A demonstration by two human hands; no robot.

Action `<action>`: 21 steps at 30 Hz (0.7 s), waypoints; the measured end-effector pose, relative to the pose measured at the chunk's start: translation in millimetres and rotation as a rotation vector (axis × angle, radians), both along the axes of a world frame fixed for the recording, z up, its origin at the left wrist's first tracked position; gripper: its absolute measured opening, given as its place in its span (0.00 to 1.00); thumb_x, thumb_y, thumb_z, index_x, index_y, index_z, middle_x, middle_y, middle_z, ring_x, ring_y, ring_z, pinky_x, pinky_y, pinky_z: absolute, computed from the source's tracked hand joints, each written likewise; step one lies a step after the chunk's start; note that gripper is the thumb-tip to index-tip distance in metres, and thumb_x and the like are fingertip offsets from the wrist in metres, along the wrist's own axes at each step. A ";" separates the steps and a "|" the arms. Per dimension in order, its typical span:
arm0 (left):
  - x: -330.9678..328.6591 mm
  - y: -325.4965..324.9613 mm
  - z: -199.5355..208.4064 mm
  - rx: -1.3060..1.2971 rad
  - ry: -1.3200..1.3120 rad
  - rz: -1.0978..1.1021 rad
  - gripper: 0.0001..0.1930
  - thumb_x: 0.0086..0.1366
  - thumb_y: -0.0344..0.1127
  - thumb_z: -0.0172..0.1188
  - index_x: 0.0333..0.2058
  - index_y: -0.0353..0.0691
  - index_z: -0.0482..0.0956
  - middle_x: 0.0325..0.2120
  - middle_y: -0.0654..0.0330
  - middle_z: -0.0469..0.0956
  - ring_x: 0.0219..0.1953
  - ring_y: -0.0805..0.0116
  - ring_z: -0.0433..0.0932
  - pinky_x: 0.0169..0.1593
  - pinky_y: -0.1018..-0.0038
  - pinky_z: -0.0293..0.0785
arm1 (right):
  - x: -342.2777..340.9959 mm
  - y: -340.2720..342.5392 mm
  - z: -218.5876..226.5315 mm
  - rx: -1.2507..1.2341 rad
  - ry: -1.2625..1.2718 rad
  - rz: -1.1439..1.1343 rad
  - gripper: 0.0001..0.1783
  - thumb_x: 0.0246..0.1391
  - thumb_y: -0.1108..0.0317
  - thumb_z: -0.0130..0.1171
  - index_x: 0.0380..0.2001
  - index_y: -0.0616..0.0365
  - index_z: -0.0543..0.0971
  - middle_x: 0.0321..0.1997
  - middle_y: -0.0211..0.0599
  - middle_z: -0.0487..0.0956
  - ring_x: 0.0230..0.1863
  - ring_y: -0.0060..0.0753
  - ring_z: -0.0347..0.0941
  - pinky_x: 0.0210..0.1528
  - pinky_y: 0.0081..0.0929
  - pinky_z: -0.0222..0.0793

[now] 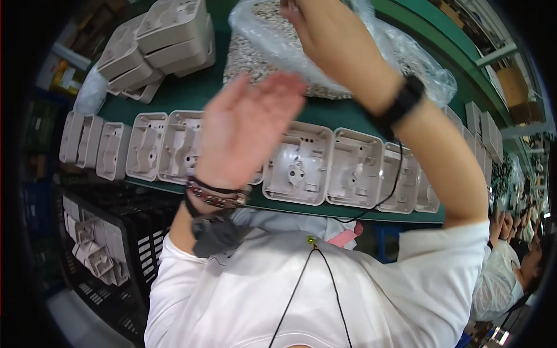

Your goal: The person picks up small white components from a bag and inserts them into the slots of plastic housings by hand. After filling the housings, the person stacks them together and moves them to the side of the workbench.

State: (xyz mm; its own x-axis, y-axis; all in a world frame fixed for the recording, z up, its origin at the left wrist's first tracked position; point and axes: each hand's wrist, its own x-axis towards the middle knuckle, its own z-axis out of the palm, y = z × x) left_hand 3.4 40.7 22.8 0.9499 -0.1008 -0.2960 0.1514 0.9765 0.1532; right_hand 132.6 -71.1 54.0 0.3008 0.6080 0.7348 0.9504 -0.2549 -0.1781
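My left hand (246, 124) is held palm up over the row of housings, its fingers stretched out and blurred by motion. Nothing shows in that palm. My right hand (307, 26) reaches to the top edge over a clear plastic bag (272, 37) full of small pale parts (246, 58). Its fingers look curled together, partly cut off by the picture's edge, so what they hold cannot be made out. Below both hands runs a row of open white plastic housings (296, 171), hollow side up, with posts and holes inside. My left hand hides part of that row.
Stacked white housings (174, 37) stand at the far left on the green table (226, 110). A black crate (145, 243) with white plastic parts is at the lower left. From my right wristband a black cord (396, 185) hangs across the row. Another person (502, 272) sits at the right.
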 end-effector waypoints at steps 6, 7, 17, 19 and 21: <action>-27.8 -62.5 -1.4 -0.112 -0.083 -0.309 0.20 0.66 0.49 0.42 0.43 0.37 0.71 0.41 0.60 0.74 0.46 0.66 0.72 0.53 0.70 0.66 | -116.1 -55.1 -23.1 -0.156 0.147 0.088 0.10 0.40 0.72 0.55 0.31 0.56 0.72 0.25 0.36 0.70 0.27 0.36 0.70 0.34 0.30 0.67; -30.7 -67.4 -12.5 -0.193 -0.056 -0.319 0.20 0.66 0.50 0.42 0.43 0.39 0.71 0.41 0.61 0.74 0.46 0.67 0.72 0.53 0.71 0.66 | -118.3 -61.4 -27.7 -0.107 0.151 0.021 0.11 0.35 0.70 0.56 0.28 0.55 0.72 0.26 0.33 0.73 0.27 0.30 0.71 0.39 0.30 0.68; -22.5 -94.9 -41.3 -0.371 -0.139 -0.373 0.17 0.67 0.49 0.41 0.38 0.43 0.71 0.33 0.65 0.74 0.40 0.73 0.73 0.45 0.74 0.69 | -111.4 -100.3 -34.2 -0.045 0.253 0.106 0.12 0.56 0.63 0.52 0.40 0.56 0.70 0.32 0.36 0.79 0.37 0.35 0.76 0.59 0.46 0.48; -21.2 -100.6 -15.7 -0.181 0.007 -0.384 0.17 0.67 0.49 0.41 0.39 0.43 0.71 0.31 0.65 0.73 0.35 0.74 0.72 0.40 0.75 0.68 | -107.3 -105.6 -34.2 0.059 0.335 0.191 0.16 0.58 0.61 0.49 0.45 0.58 0.67 0.36 0.39 0.80 0.40 0.37 0.76 0.59 0.44 0.49; -18.8 -97.0 5.9 0.204 0.293 -0.392 0.16 0.68 0.47 0.41 0.39 0.42 0.71 0.25 0.65 0.72 0.27 0.76 0.71 0.30 0.78 0.67 | -104.2 -109.3 -34.9 0.076 0.401 0.172 0.17 0.58 0.62 0.49 0.48 0.58 0.65 0.38 0.41 0.79 0.43 0.38 0.75 0.59 0.44 0.49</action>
State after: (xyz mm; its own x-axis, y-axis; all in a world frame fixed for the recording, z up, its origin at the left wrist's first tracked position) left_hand -15.4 -56.3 28.6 0.7269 -0.3447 -0.5940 0.5644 0.7925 0.2308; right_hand 28.4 -180.3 19.1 0.4700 0.6232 0.6250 0.8298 -0.0706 -0.5536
